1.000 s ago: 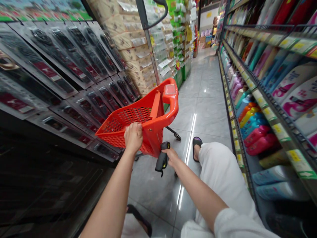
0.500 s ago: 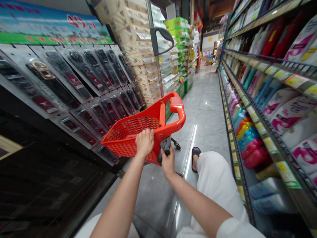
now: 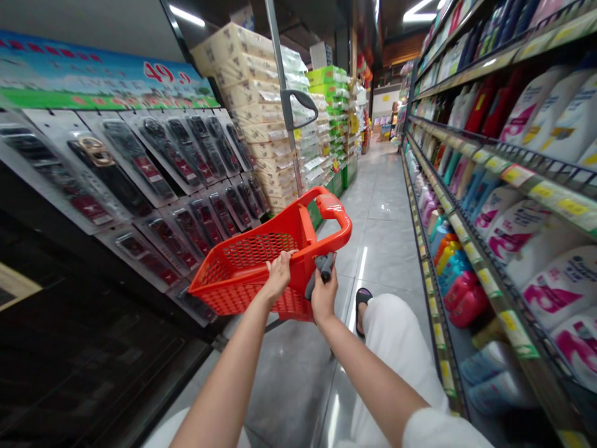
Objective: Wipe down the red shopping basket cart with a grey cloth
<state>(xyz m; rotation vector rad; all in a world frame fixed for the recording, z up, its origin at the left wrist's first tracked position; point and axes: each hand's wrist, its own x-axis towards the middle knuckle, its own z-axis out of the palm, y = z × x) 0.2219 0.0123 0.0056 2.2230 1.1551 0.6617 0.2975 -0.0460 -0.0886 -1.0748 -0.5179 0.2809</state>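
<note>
Our right hand has risen along the basket since the earlier frame, bringing the device close under the handle, and our left hand has loosened on the near rim. We grasp the grey-black device in our right hand, fingers wrapped around it. Our left hand's fingers are partly straight across the rim; we cannot tell how firmly they press. We see the red basket ahead of us, its handle at the right end, a pole rising beyond it. Packaged belts hang at left, packs are stacked farther off, and bottles line the shelves at right
</note>
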